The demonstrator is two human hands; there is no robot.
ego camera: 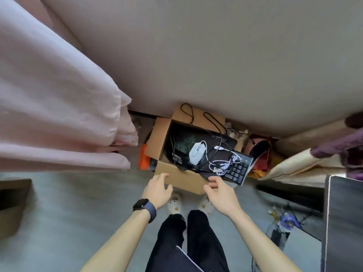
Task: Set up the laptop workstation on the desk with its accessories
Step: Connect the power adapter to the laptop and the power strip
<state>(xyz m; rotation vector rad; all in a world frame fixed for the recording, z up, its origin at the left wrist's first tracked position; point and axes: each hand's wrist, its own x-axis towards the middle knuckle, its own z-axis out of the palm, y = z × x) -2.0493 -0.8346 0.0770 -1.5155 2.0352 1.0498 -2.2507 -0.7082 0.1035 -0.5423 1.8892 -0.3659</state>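
An open cardboard box (177, 176) stands on the floor against the wall. Inside lie a black laptop or pad (218, 146), a white charger brick (197, 154), tangled white cables (221, 165) and black cables (214, 122). A dark keyboard (238, 170) sticks out over the box's right corner. My left hand (159, 190), with a dark watch on the wrist, is spread at the box's near left edge. My right hand (221, 192) is spread at the near right edge, just below the keyboard. Neither hand holds anything.
A pink curtain (59, 105) hangs at the left. An orange object (143, 160) lies beside the box's left side. Red cloth and a shoe (259, 152) sit to the right. A dark desk edge (341, 222) rises at the far right, with cables (284, 220) on the floor.
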